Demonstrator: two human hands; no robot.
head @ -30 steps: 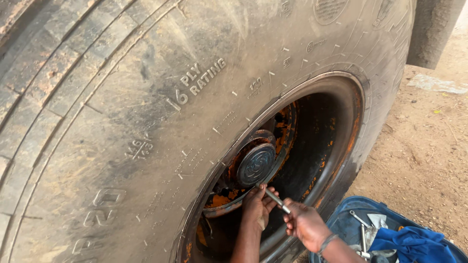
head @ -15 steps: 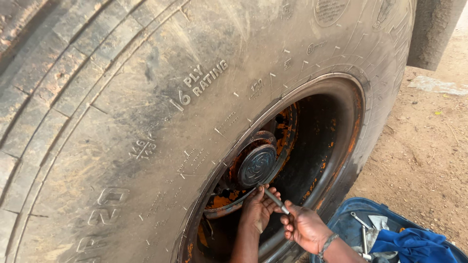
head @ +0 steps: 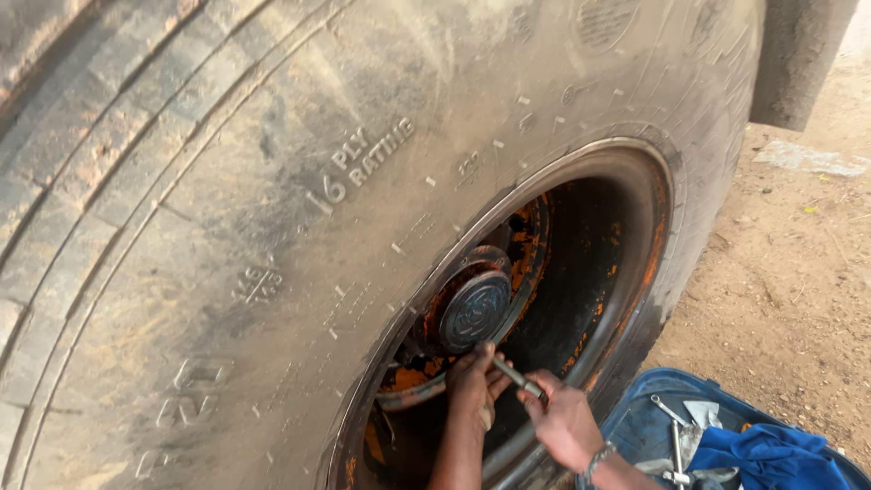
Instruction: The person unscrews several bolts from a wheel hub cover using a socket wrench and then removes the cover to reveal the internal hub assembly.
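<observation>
Down at the bottom edge, the right hand [head: 564, 419] is wrapped around the near end of a slim metal rod [head: 519, 377], fingers curled tight on it, a bracelet showing at the wrist. Over the last second that hand has slid a touch lower and closer in, and the rod with it: a second ago it sat a little higher, pointing up toward the hub; now it lies flatter, running from the right fist up-left into the other hand.

The left hand [head: 474, 386] has crept up too. Its fingers are closed round the far end of the rod, pressed right against the lower part of the wheel centre, just under the round dark hub cap [head: 474, 309]. What the rod's tip meets in there I cannot tell; the fingers cover it. My read: the tool has been reseated, not yet swung.

Beside the right forearm, a blue tub [head: 635, 422] sits on the ground with loose metal tools [head: 676, 445] and a blue cloth [head: 771, 454] in it.

Further in, the rusty orange rim [head: 635, 263] drops deep into shadow. Beyond that the huge dusty tyre [head: 227, 227] fills the view, unmoved, with sandy ground [head: 798, 272] off to the right.
</observation>
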